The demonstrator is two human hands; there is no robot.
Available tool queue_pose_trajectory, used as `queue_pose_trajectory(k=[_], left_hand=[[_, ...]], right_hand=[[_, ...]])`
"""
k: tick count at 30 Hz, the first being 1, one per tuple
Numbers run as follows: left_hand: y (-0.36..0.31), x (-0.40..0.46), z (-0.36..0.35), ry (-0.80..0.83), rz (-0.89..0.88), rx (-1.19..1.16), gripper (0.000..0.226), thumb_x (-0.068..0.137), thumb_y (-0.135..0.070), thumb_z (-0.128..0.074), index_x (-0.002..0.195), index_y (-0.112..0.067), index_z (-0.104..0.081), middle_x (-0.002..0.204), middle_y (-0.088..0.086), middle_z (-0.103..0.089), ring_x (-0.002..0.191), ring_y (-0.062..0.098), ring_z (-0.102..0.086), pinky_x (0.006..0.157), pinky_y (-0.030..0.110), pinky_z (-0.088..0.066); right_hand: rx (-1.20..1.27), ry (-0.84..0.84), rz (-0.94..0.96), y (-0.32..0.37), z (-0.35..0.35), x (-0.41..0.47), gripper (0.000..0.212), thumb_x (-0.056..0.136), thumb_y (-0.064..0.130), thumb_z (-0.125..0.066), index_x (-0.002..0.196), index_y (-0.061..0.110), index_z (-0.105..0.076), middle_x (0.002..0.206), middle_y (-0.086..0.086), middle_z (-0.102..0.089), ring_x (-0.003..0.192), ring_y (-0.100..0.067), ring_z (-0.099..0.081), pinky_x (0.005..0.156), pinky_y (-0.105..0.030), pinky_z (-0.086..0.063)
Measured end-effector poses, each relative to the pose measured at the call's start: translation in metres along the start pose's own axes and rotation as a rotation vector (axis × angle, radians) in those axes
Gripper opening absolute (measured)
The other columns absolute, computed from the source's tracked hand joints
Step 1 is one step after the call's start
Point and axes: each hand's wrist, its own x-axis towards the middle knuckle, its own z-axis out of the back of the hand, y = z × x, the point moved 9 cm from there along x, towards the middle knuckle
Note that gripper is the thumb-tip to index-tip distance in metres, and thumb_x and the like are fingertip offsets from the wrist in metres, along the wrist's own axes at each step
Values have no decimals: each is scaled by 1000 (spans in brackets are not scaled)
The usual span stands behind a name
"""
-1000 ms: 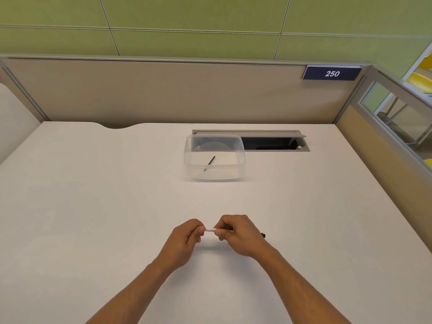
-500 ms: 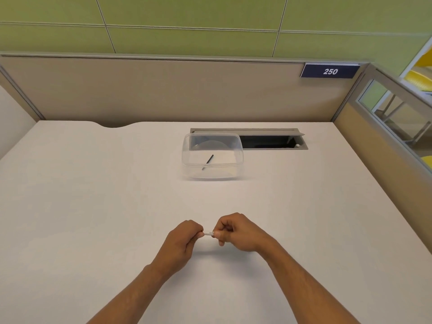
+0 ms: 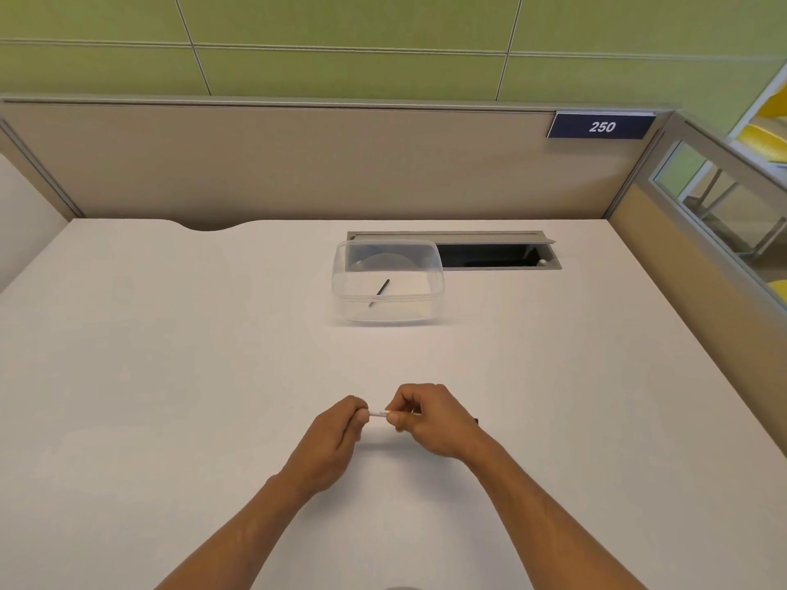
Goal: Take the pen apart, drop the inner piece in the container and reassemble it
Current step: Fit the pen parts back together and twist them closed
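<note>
A white pen (image 3: 378,414) lies level between my two hands, just above the desk near its front. My left hand (image 3: 336,436) pinches the pen's left end. My right hand (image 3: 430,419) closes round the rest of the barrel, and a dark tip (image 3: 476,420) pokes out past its far side. Only a short white stretch shows between my fingers. Further back stands a clear plastic container (image 3: 434,287), and a thin dark inner piece (image 3: 379,292) rests slanted on its floor.
The white desk (image 3: 170,376) is walled by a beige partition (image 3: 298,163) at the back and another on the right. An open cable slot (image 3: 489,255) sits right behind the container. A sign reading 250 (image 3: 601,126) hangs on the partition.
My hands stay on the pen at the same spot, with only small finger shifts. The dark tip behind my right hand was hidden half a second ago and shows again.
</note>
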Motion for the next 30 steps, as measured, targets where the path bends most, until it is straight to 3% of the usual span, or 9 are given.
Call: queue_pose_trajectory(k=[7, 12, 15, 21, 26, 30], left_hand=[[5, 5, -3, -25, 131, -116, 30, 100, -42, -36, 74, -29, -44, 62, -8, -48, 55, 6, -38, 54, 22, -34], [-11, 4, 13, -120, -66, 54, 22, 97, -33, -38, 83, -22, -51, 71, -21, -47, 64, 0, -43, 58, 11, -33], [-17, 4, 9, -43, -147, 138, 15, 97, -32, -38, 87, -27, -48, 73, -11, -49, 66, 1, -39, 62, 9, -32], [0, 5, 3, 7, -49, 105, 13, 99, -36, -41, 91, -33, -51, 79, -18, -51, 74, 3, -47, 67, 15, -37], [-4, 6, 9, -10, -170, 311, 27, 97, -36, -44, 106, -21, -64, 91, -7, -62, 82, 13, -55, 71, 31, -44], [-7, 8, 12, -12, -216, 378, 38, 99, -39, -39, 106, -16, -70, 89, -2, -65, 79, 19, -57, 67, 32, -45]], right_hand=[[-163, -137, 109, 11, 6, -2, 5, 88, 29, -63, 84, 27, -67, 69, 14, -63, 65, -6, -51, 62, -28, -41], [13, 2, 79, 8, 0, 0, 12, 88, 22, -62, 79, 29, -67, 69, 14, -68, 61, 2, -51, 60, -22, -41], [59, 75, 58, 3, -3, 0, 10, 88, 23, -62, 80, 27, -67, 71, 11, -71, 64, -2, -55, 60, -24, -42], [-19, -20, 51, -3, 0, 4, 3, 85, 26, -66, 84, 26, -69, 75, 14, -67, 68, 1, -55, 62, -19, -43], [-118, -39, 99, -5, -4, 9, 8, 88, 22, -63, 90, 28, -68, 85, 7, -68, 77, -12, -57, 71, -29, -48], [-228, -4, 155, -2, -13, 16, 15, 91, 16, -59, 100, 23, -68, 90, 2, -68, 80, -14, -56, 74, -30, -46]])
